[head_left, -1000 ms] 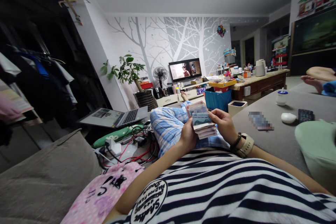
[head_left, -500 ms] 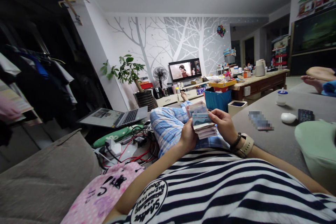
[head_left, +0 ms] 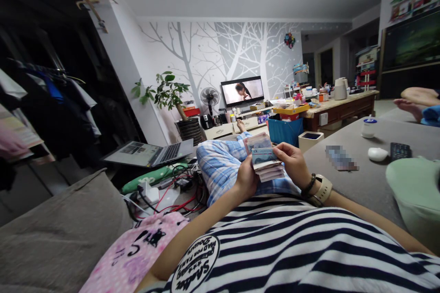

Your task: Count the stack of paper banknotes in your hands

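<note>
Opposite a tree-painted wall [head_left: 202,57], curling the left hand [head_left: 246,176] around banknotes [head_left: 258,143] over plaid trousers [head_left: 217,160]; pinching a blue note [head_left: 263,156] with the right hand [head_left: 292,159]; not shifting since a second ago, apparently pausing.

Gray sofa [head_left: 366,187], right side: white jar [head_left: 368,129] with blue lid, upright; pixelated flat item [head_left: 342,158]; white rounded item [head_left: 377,154] just beside black remote [head_left: 400,151]; pale green cushion [head_left: 414,181] nearest the camera. Left side: gray cushion [head_left: 68,224], pink spotted cloth [head_left: 137,252], black and red cables [head_left: 187,199] tangled, long green item [head_left: 158,177]. Laptop [head_left: 161,153] sits open behind those, its support unclear. Back table [head_left: 349,106], pale top: gray jug [head_left: 341,89] upright, orange jar [head_left: 323,95], more clutter too small to name. White cabinet [head_left: 220,132]: black appliance [head_left: 206,122], kettle [head_left: 217,120] beside it.
</note>
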The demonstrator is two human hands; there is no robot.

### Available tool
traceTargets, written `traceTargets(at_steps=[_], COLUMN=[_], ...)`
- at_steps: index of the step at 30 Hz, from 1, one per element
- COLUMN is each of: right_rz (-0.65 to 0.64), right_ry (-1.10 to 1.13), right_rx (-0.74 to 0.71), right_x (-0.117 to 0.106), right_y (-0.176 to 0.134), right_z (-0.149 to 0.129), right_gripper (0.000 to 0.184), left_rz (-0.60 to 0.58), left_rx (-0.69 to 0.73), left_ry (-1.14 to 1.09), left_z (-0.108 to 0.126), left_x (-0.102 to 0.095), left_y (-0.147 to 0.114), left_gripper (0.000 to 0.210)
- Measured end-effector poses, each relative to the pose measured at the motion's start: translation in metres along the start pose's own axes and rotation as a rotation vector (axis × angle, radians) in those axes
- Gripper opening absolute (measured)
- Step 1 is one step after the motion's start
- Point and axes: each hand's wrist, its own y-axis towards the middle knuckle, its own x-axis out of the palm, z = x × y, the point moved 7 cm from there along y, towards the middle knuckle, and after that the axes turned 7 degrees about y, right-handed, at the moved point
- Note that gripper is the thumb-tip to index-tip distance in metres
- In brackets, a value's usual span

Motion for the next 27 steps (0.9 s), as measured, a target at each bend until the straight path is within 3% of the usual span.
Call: traceTargets(at_steps=[27], right_rz=[-0.008], right_ry=[0.015], right_rx=[-0.004], right_x=[0.0002], right_y=[-0.0003], right_z=[0.0007], right_gripper=[0.047], left_rz=[-0.006], left_rx=[-0.021], left_ry=[-0.005], left_z=[-0.0009], left_x=[-0.0001], left_y=[-0.0017], left_gripper=[0.038])
